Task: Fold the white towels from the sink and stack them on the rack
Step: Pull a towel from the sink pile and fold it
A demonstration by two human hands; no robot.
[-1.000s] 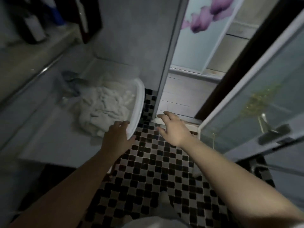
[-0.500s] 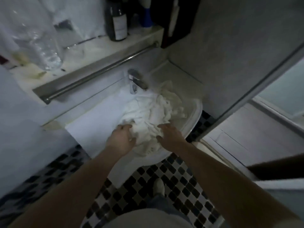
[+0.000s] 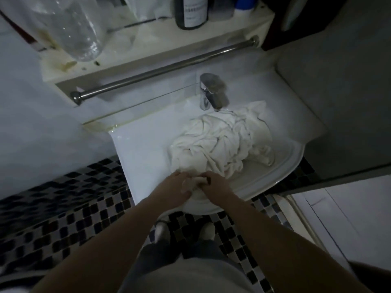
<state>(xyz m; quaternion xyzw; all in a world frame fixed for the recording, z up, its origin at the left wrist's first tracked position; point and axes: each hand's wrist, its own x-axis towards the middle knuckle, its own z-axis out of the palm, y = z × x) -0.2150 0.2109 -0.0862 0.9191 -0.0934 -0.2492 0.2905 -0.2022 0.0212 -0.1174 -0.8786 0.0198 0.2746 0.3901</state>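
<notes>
A crumpled heap of white towels [image 3: 222,142] fills the bowl of the white sink [image 3: 139,153], just under the chrome tap [image 3: 211,92]. My left hand [image 3: 177,187] and my right hand [image 3: 215,183] meet at the near edge of the heap, side by side, both with fingers closed on a bunched bit of towel [image 3: 196,179] at the sink's front rim. A steel bar rack [image 3: 165,68] runs along the wall above the sink, under a white shelf [image 3: 148,41]. Nothing hangs on the bar.
On the shelf stand a clear plastic bottle [image 3: 72,28], a dark labelled bottle [image 3: 191,11] and a blue container [image 3: 245,4]. Black-and-white mosaic floor [image 3: 63,218] lies below. A door frame and pale threshold [image 3: 330,210] are at the right.
The camera swung from the doorway to the sink. Both hands reached into the heap, then drew together at its near edge and closed on a piece of towel.
</notes>
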